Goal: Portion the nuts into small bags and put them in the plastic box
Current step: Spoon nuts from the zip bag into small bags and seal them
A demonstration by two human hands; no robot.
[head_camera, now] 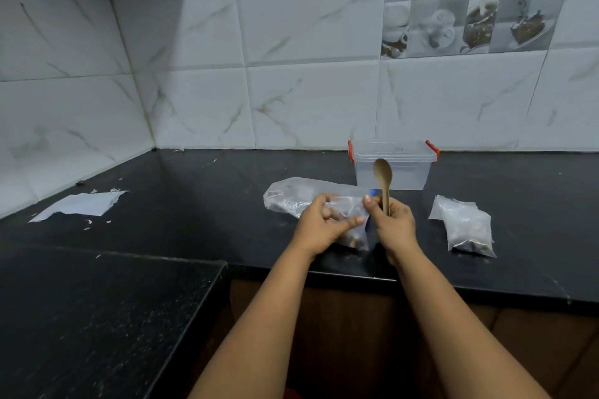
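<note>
Both hands hold a small clear bag (355, 230) with dark nuts in its bottom, just above the black counter (201, 204). My left hand (324, 223) pinches the bag's top left. My right hand (393, 223) pinches the top right and also grips a wooden spoon (383, 178), its bowl pointing up. Behind the hands lies a larger crumpled clear bag (288, 196). A clear plastic box (393, 163) with red latches and its lid on stands at the back by the wall. To the right lie filled small bags (466, 227).
A torn white paper sheet (81, 204) with scraps lies at the left of the counter. A lower black counter section (97, 317) juts out at the front left. White tiled walls close off the back and the left.
</note>
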